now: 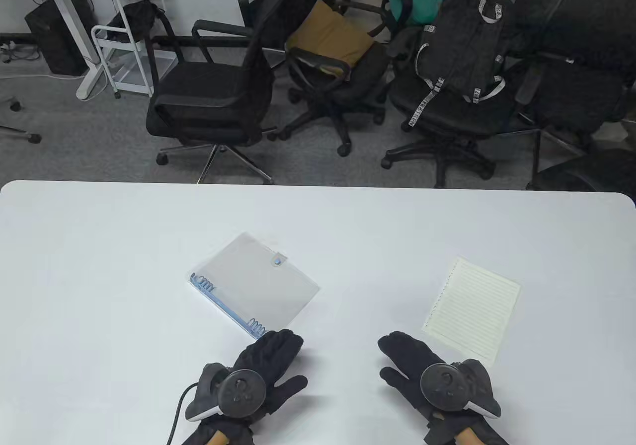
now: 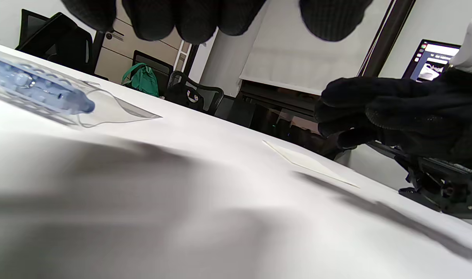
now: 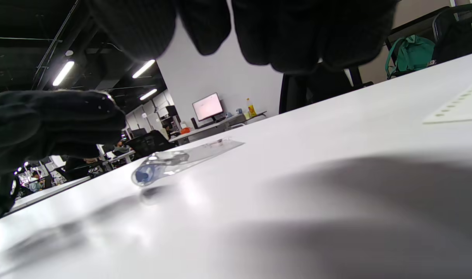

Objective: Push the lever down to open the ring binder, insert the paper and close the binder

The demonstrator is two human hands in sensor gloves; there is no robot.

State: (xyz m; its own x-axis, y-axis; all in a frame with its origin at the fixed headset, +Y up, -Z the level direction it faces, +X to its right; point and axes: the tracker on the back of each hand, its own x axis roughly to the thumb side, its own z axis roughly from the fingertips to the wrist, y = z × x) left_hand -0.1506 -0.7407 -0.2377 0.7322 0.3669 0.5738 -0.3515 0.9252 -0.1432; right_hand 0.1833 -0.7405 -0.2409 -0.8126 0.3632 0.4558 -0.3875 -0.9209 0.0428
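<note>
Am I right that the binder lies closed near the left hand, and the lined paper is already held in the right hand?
Not quite. The binder does lie closed near the left hand, but the lined paper lies flat on the table, beyond the right hand, which holds nothing. The table view shows this.

Your ring binder (image 1: 258, 286) has a clear glossy plastic cover and blue plastic rings; the paper (image 1: 472, 311) is matt, lined cream; the table (image 1: 99, 266) shines smooth white.
</note>
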